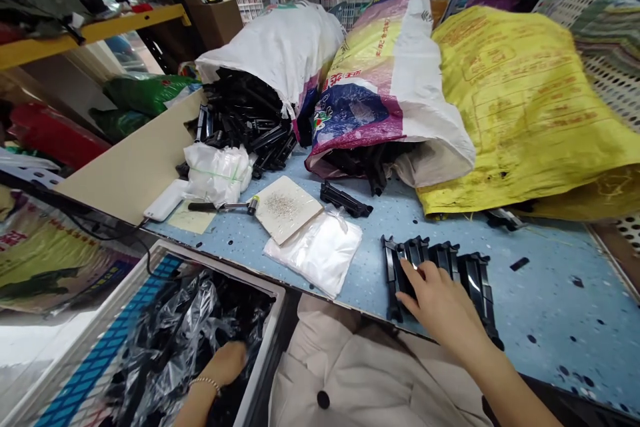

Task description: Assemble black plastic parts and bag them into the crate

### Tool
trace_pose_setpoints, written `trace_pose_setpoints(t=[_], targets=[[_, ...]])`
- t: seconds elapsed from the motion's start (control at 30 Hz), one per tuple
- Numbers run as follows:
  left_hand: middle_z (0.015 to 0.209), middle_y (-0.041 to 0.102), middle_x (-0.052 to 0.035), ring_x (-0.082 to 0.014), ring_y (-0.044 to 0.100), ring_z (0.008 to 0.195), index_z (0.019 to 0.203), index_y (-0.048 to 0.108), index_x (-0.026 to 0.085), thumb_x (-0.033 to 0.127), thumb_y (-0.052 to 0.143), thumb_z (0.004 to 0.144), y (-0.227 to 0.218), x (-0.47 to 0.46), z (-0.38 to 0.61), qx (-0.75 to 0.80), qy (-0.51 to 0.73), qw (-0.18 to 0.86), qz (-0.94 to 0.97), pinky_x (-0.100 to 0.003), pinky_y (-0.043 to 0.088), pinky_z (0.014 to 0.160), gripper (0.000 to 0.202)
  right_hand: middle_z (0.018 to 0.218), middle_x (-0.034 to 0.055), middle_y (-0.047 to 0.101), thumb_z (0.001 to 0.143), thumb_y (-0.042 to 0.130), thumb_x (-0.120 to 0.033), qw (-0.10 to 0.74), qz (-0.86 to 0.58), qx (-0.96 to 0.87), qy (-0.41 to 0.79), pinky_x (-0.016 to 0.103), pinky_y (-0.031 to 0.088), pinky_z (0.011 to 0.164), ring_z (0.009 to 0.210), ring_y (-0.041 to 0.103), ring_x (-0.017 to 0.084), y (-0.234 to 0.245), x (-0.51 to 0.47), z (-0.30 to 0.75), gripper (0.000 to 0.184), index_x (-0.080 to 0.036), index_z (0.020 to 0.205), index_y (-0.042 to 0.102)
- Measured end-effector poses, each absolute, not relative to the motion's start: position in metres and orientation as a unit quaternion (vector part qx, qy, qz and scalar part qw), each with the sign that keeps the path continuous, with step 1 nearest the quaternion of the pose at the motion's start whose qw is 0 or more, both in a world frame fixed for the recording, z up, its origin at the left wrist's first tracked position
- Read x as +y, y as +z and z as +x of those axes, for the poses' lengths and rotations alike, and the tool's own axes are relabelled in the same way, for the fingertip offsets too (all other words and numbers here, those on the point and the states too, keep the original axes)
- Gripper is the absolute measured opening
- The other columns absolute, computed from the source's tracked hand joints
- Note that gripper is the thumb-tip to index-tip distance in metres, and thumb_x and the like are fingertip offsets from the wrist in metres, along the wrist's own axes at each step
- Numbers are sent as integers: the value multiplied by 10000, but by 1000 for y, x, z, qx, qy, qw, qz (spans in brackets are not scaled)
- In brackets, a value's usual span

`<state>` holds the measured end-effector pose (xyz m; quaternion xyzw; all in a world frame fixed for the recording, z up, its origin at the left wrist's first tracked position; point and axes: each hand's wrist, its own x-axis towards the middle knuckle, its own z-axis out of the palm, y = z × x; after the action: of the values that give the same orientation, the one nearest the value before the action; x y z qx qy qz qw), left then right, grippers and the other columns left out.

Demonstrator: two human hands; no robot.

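My right hand (434, 297) rests on a row of black plastic parts (484, 280) lying side by side near the table's front edge. Its index finger and thumb are apart and touch the left-hand pieces; the other fingers bend over the row. Low at the left, my left hand (226, 361), with a beaded bracelet on the wrist, reaches into a white-rimmed crate (273, 293). Clear plastic bags (175, 347) with black parts fill that crate. The fingers of this hand point down and are hidden, so what they hold cannot be seen.
A stack of clear bags (325, 247) lies under a pale square tile (287, 208), beside a small hammer (225, 207). One loose black part (346, 199) lies behind. Large sacks, white (285, 47), multicoloured (380, 80) and yellow (530, 100), line the back.
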<state>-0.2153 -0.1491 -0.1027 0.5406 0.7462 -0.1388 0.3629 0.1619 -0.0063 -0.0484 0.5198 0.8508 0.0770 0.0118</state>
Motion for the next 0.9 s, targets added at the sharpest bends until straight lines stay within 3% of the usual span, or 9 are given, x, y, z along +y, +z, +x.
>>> trace_pose_setpoints(t=[0.07,0.13,0.23,0.33,0.43,0.57,0.7,0.8,0.9], targets=[[760,685,-89,-225,655,795,695,613,181,191,402,839,-89,-115,-193,729,-83,358,578,-290,441,717,256,907,138,566,852,533,-284,21,518,851,85,368,422,608,752,558,280,-45,-11,155,406,-145,1234,517],[845,678,-71,-194,633,826,843,625,192,261,345,911,-72,-78,-159,694,56,339,633,-279,450,762,297,922,141,572,833,540,-196,19,507,858,82,373,438,650,777,564,277,-43,-14,146,375,-144,1204,534],[1033,629,-126,-239,579,961,983,622,165,290,463,879,-54,-30,-101,638,246,248,686,-355,448,868,227,966,146,573,809,548,-126,9,498,864,71,356,451,672,804,570,266,-42,-16,137,367,-138,1177,539],[980,604,-149,-271,561,948,781,625,144,154,552,784,-56,3,-70,647,248,246,677,-402,452,834,74,916,152,566,826,566,-223,14,524,848,80,360,447,629,766,568,273,-41,-16,138,278,-106,1078,567],[782,581,-64,-194,562,754,601,541,167,109,575,737,-66,20,-78,660,256,289,645,-331,453,714,152,847,142,568,842,539,-240,29,541,835,101,369,436,612,732,561,275,-39,-14,145,235,-101,1025,585],[609,516,27,-123,500,585,587,498,176,300,689,683,-69,28,-106,653,293,374,589,-245,407,569,247,910,158,598,812,553,-178,25,514,853,83,376,441,645,799,567,292,-40,-14,147,374,-106,1179,556],[568,538,22,-96,464,513,629,553,154,456,639,699,-65,29,-118,618,330,476,532,-221,373,502,322,852,156,643,812,545,-168,23,521,852,54,397,442,671,818,583,317,-46,-11,142,484,-120,1292,499],[590,586,-7,-107,501,540,648,599,137,448,617,703,-66,28,-119,607,342,499,515,-227,394,529,316,849,149,681,844,477,-143,-1,561,826,-56,375,453,683,823,620,300,-46,-3,146,503,-118,1345,446],[605,594,4,-113,525,562,624,577,151,357,679,628,-69,26,-117,615,352,492,507,-225,403,545,231,998,128,688,880,487,-280,-107,617,723,-292,342,479,676,857,650,273,-38,5,157,487,-195,1357,441]])
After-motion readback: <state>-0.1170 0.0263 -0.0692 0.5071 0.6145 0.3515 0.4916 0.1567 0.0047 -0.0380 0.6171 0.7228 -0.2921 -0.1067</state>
